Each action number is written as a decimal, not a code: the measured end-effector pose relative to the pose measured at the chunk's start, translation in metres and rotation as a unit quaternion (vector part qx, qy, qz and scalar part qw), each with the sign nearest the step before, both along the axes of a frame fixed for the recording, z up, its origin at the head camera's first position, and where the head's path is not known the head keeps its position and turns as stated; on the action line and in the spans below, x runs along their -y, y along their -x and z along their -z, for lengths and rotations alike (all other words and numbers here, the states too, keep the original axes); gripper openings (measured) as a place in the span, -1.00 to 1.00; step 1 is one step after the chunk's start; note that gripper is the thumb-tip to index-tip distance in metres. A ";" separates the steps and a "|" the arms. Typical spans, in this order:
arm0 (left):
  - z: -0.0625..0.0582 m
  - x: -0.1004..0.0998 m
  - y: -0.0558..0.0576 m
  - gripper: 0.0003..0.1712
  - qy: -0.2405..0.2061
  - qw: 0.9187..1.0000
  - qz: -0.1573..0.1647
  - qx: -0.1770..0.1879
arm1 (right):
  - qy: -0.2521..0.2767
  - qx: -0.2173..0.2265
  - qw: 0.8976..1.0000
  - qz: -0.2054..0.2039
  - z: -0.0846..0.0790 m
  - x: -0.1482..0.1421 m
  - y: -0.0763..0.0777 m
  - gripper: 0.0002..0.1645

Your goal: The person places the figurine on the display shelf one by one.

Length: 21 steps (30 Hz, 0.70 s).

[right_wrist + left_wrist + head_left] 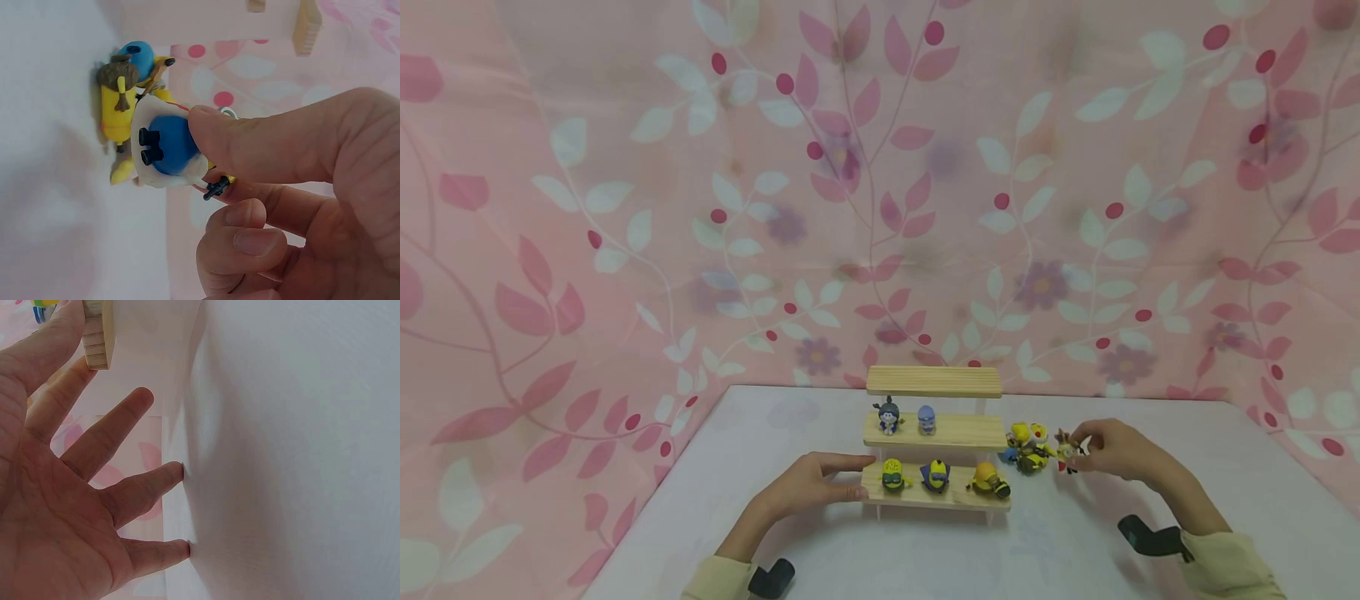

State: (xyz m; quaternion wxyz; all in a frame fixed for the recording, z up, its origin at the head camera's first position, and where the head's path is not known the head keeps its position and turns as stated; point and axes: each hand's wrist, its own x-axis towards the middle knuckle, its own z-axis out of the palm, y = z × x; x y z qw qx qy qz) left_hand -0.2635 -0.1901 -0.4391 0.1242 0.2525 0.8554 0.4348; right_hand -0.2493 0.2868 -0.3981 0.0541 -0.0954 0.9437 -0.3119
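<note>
A three-tier wooden display stand [934,382] stands on the table. At the left end of its lowest plank [97,350], my left hand [805,486] grips it between thumb and index finger; the other fingers are spread. To the right of the stand, my right hand [1116,452] pinches a small toy figurine [172,144] with a blue and white body and black bits between thumb and index finger. Beside it lies a cluster of figurines [1028,457], one of them a yellow figurine [117,103] with a brown top. The held figurine partly covers this cluster in the right wrist view.
On the middle plank stand a dark-haired figurine [889,417] and a lavender figurine [927,420]. Along the lowest plank are a yellow-green figurine [892,475], a caped yellow figurine [936,476] and an orange-yellow figurine [988,481]. Floral cloth [880,208] hangs behind the white table [760,417].
</note>
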 end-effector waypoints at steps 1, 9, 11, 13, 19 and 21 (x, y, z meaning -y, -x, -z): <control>0.000 0.000 0.000 -0.43 0.000 1.000 0.000 -0.001 | -0.003 -0.007 1.000 -0.001 -0.002 0.001 -0.001 -0.55; 0.001 0.000 0.000 -0.43 0.002 1.000 -0.002 -0.005 | -0.008 -0.046 0.999 0.001 -0.015 0.010 -0.007 -0.57; 0.001 0.000 0.000 -0.43 0.001 1.000 -0.002 -0.005 | -0.009 -0.051 0.999 0.002 -0.018 0.011 -0.008 -0.57; 0.001 0.000 0.000 -0.43 0.000 1.000 -0.002 -0.004 | -0.009 -0.054 0.998 0.005 -0.020 0.013 -0.009 -0.57; 0.000 -0.001 0.000 -0.43 -0.002 1.000 -0.002 0.000 | -0.011 -0.067 0.998 0.014 -0.024 0.016 -0.012 -0.57; 0.000 -0.001 -0.001 -0.43 -0.001 1.000 -0.003 0.000 | -0.012 -0.076 0.997 0.014 -0.025 0.016 -0.013 -0.58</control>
